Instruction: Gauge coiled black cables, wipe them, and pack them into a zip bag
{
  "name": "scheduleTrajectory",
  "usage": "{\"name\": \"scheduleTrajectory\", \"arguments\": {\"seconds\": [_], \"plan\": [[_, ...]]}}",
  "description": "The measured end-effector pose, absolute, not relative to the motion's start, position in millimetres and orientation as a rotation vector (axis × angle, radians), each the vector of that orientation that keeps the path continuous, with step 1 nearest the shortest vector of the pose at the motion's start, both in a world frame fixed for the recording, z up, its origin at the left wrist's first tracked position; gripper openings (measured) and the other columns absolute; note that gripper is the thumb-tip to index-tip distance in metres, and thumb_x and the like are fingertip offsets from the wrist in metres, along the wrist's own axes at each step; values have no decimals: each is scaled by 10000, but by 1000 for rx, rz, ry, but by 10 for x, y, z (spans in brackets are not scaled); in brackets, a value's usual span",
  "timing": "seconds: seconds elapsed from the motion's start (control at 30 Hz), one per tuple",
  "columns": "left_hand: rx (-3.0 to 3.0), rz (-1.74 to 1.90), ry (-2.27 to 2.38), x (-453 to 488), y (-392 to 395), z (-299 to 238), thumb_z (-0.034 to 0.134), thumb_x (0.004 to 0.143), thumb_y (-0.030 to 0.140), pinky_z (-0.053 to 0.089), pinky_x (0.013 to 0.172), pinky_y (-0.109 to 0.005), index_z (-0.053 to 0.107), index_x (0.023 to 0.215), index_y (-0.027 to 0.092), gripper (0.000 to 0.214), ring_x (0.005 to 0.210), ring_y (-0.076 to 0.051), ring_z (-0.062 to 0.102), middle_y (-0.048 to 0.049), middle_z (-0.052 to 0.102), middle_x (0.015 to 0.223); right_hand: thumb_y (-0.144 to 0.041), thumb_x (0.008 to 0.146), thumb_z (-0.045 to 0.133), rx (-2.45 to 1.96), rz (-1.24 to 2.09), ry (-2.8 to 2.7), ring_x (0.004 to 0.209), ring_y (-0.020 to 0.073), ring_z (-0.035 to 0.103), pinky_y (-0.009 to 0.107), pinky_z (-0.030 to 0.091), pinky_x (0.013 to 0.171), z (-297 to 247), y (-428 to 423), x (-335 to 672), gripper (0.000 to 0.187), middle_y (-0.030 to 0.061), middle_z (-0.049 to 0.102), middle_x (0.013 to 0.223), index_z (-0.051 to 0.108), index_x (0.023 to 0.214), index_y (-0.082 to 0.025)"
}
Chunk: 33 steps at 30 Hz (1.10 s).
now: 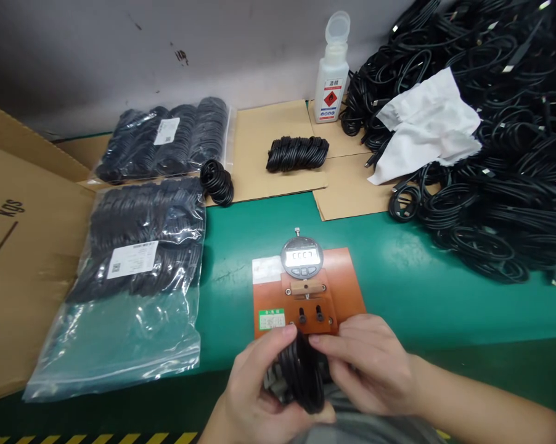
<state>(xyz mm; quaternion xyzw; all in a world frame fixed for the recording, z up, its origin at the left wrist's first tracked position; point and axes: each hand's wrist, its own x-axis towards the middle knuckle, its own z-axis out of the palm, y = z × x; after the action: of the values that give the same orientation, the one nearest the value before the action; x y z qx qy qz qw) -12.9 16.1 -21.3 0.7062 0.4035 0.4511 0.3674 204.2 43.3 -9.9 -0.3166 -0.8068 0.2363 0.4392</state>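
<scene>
Close to the bottom of the head view, a coiled black cable (pixel 301 373) is held upright at the table's front edge. My left hand (pixel 253 385) is wrapped round its left side, thumb on top. From the right, my right hand (pixel 373 364) pinches at the upper edge of the coil with bent fingers; the exact part between its fingertips is hidden. Just beyond both hands lies an orange plate (pixel 349 287) carrying a round digital dial gauge (pixel 302 258) and two black pegs (pixel 310 314).
Two clear bags, a rear one (pixel 167 139) and a front one (pixel 134 333), contain bundled cables. Coils (pixel 298 153) (pixel 217 182) rest on cardboard (pixel 254 126). A white bottle (pixel 332 86) with its cap up, a cable heap (pixel 490 209), a white cloth (pixel 428 120) and a carton (pixel 32 265) surround the green table.
</scene>
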Motion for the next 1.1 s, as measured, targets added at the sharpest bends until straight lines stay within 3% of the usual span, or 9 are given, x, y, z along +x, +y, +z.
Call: {"name": "scheduleTrajectory", "arguments": {"seconds": [0.23,0.57,1.1], "plan": [[1829,1157,1033,-119,175,-184,907,698,423,650,753,-284,501,1433,193,870,783,-208,762,-67,706,1025,-38,872,518,-781,577,-1997,476,149,529,301,386,475,-100,449,2022,303,-2,634,606,652,1139,-89],[1834,1200,1102,-114,178,-195,936,629,434,660,738,-325,575,1394,196,879,768,-237,766,-87,750,998,-40,872,525,-790,564,-2000,481,145,523,296,387,487,-93,432,2021,306,-3,634,611,655,1145,-89],[1781,1184,1025,-82,182,-188,911,696,389,655,708,-302,515,1419,187,849,738,-208,745,-77,729,987,-60,893,527,-804,533,-1999,450,143,511,293,373,457,-56,447,2003,289,-13,623,580,640,1152,-117]]}}
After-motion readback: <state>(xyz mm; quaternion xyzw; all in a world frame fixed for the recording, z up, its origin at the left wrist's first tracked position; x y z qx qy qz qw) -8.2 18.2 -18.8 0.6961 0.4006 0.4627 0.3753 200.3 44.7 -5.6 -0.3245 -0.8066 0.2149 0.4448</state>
